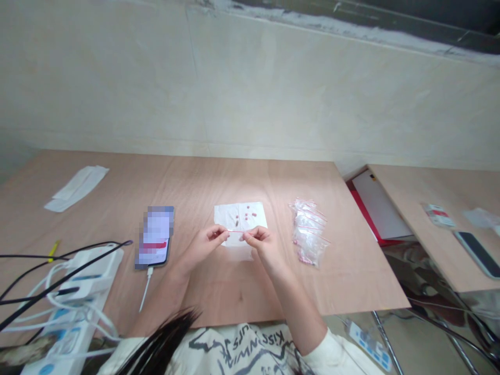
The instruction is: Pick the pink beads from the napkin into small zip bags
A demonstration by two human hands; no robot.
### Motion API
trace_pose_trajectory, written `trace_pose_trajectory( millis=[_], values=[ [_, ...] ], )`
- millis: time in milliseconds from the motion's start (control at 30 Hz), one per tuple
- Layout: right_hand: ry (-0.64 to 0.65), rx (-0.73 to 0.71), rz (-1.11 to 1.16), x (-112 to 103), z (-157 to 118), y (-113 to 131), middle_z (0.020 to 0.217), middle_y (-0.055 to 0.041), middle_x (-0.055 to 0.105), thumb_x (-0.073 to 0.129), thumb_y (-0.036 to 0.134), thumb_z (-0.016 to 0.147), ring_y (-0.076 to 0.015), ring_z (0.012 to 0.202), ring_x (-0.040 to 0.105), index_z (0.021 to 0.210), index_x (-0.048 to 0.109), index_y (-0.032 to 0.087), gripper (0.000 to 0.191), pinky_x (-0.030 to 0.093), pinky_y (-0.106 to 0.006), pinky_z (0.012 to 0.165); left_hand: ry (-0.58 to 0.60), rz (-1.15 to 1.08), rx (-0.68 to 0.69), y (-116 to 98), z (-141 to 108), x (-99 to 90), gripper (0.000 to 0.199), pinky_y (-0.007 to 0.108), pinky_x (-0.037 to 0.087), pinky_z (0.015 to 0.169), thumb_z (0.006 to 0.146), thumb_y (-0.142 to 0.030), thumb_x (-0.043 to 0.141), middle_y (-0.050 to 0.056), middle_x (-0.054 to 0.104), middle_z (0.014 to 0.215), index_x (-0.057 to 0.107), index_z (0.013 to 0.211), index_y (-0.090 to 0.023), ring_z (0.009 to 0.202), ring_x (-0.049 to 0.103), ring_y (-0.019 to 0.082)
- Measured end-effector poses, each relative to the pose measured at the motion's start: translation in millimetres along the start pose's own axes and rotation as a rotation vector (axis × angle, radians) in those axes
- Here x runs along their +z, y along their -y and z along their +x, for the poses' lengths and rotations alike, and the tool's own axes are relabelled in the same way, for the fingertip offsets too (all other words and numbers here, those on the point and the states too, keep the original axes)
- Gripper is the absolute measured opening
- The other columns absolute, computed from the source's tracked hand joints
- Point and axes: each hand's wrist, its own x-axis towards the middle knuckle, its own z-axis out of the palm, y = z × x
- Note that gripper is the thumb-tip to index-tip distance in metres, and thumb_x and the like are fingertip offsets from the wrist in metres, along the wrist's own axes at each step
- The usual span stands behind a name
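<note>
Both hands pinch the top edge of a small clear zip bag [239,253] with a red line along its mouth. Thumb and fingers of my left hand [213,238] are closed on its left end, while my right hand [260,239] grips the right end. Whether anything is inside the bag cannot be made out. Under and beyond the hands lies a white sheet [223,212]. Several small reddish-brown pieces [247,216], too small to name, are scattered on it.
Overlapping clear zip bags [310,229] lie to the right. A phone [155,237] on a white cable is at left, near a power strip [84,291] with tangled cords. White paper strips [76,188] lie far left. Another table [422,250] with a phone stands at right.
</note>
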Motion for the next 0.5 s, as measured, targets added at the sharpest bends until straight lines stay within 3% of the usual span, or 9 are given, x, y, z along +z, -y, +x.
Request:
trace_pose_trajectory(
  millis=[67,133,267,367,500],
  values=[
    [-0.029,-0.037,-0.145,-1.8,1.8,-0.6,0.073,-0.0046,0.065,0.06,0.037,0.065,-0.0181,0.071,0.055,0.068,0.062,0.019,0.019,0.039,-0.03,0.065,-0.04,0.037,0.012,5.2,1.9,-8.3,0.025,0.023,0.041,0.06,0.076,-0.038,0.048,0.001,0.058,0.07,0.056,0.074,-0.015,0.067,0.053,0.014],
    [-0.156,-0.103,-0.31,-14.0,1.7,0.3,0.086,-0.0072,0.064,0.058,0.037,0.065,-0.0206,0.079,0.054,0.086,0.062,0.019,0.028,0.039,-0.032,0.068,-0.14,0.128,0.038,10.9,10.4,-25.4,0.024,0.023,0.041,0.062,0.077,-0.038,0.045,0.0,0.058,0.072,0.056,0.077,-0.016,0.069,0.053,0.014],
    [-0.668,-0.216,-0.696,-67.2,-9.6,-0.6,0.099,-0.0134,0.057,0.053,0.036,0.066,-0.0256,0.087,0.049,0.096,0.055,0.013,0.038,0.035,-0.04,0.079,-0.42,0.419,0.061,23.0,48.1,-76.0,0.019,0.025,0.04,0.065,0.076,-0.033,0.046,0.001,0.059,0.076,0.056,0.081,-0.018,0.072,0.053,0.016],
    [-0.951,-0.048,-0.98,-109.7,-23.9,-13.7,0.099,-0.0208,0.054,0.055,0.039,0.06,-0.035,0.098,0.043,0.098,0.052,0.007,0.05,0.027,-0.048,0.085,-0.551,0.548,0.057,29.6,80.0,-105.3,0.015,0.028,0.04,0.068,0.074,-0.025,0.046,0.003,0.057,0.078,0.055,0.084,-0.017,0.071,0.052,0.017],
    [-1.021,0.166,-1.104,-139.2,-38.9,-43.0,0.095,-0.0274,0.052,0.054,0.049,0.057,-0.0411,0.096,0.042,0.096,0.048,0.003,0.06,0.029,-0.051,0.08,-0.72,0.593,0.081,32.5,103.7,-116.6,0.012,0.029,0.041,0.072,0.071,-0.019,0.048,0.004,0.053,0.081,0.052,0.082,-0.017,0.076,0.052,0.017]
  ],
)
